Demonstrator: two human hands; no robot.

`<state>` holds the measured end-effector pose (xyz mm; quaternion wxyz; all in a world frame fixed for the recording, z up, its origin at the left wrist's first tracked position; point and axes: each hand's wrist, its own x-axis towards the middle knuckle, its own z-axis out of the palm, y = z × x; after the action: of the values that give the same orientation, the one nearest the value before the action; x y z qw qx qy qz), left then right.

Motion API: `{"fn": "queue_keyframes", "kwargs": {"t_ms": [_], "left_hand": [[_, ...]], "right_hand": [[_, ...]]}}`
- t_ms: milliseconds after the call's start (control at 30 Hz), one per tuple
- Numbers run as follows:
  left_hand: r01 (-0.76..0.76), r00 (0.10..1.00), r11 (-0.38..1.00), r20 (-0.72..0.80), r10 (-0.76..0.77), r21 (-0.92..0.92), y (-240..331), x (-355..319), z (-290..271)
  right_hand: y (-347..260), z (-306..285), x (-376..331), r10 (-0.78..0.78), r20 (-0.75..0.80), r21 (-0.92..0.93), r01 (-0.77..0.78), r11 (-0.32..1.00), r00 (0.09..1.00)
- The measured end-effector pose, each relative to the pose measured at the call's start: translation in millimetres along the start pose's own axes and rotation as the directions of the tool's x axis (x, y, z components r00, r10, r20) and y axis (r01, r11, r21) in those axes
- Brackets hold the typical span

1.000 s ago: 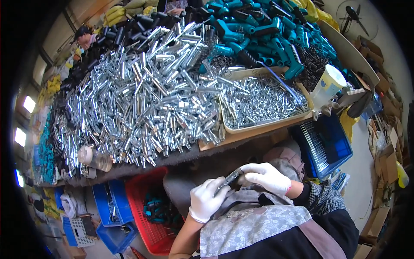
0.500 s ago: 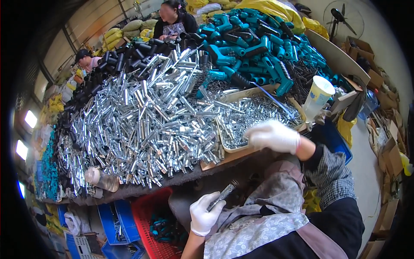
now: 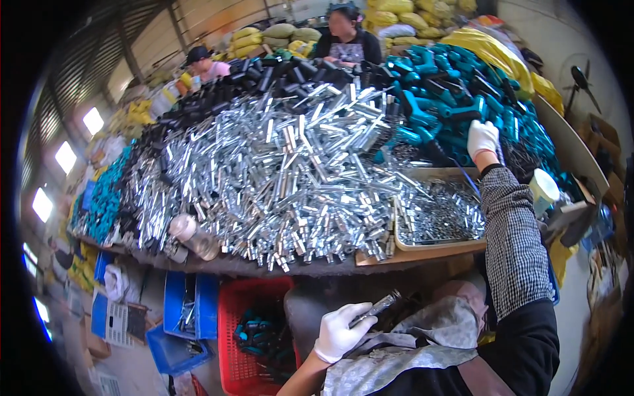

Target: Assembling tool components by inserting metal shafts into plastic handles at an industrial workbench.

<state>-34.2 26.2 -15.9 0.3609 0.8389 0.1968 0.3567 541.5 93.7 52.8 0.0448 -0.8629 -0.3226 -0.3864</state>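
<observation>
My left hand [image 3: 342, 332], in a white glove, is closed around a short metal tube [image 3: 382, 305] with what looks like a spring end sticking out of it, above my apron-covered lap. Stretched far forward, my right hand [image 3: 483, 138] wears a white glove too. Its fingers are curled at the edge of a pile of teal plastic handles [image 3: 422, 109], beside dark coil springs [image 3: 518, 157]; what they grip is hidden. Nearer than that hand is a shallow tray [image 3: 432, 247] of small metal parts. A large heap of shiny metal tubes [image 3: 284, 178] covers the table's middle.
A clear bottle [image 3: 198, 241] lies tilted at the table's front edge. A pale cup [image 3: 543, 189] stands to the right of the tray. Below the table are a red basket [image 3: 228, 343] and blue bins [image 3: 210, 290]. Two people sit across the heap; black tubes [image 3: 267, 79] are near them.
My right hand has moved from above the small-parts tray forward to the teal handle pile. My left hand keeps the metal tube. The view has shifted, so the scene sits differently.
</observation>
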Motion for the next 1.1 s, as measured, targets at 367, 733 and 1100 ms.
{"fn": "queue_keyframes", "kwargs": {"t_ms": [367,733,1100], "left_hand": [[0.089,0.996,0.993,0.010,-0.088,-0.084,-6.8,-3.8,4.8],[0.119,0.981,0.989,-0.143,-0.131,-0.090,-4.9,-14.0,-8.4],[0.126,0.989,0.981,0.090,-0.114,-0.145,3.8,-31.7,-19.2]], "right_hand": [[-19.6,-87.3,-7.7,0.060,0.064,0.459,-0.083,0.884,0.996],[-65.7,-213.9,-261.0,-0.494,0.517,0.613,-0.705,-0.357,0.700],[-51.4,-248.2,-262.2,-0.673,0.533,0.747,-0.658,0.091,0.513]]}}
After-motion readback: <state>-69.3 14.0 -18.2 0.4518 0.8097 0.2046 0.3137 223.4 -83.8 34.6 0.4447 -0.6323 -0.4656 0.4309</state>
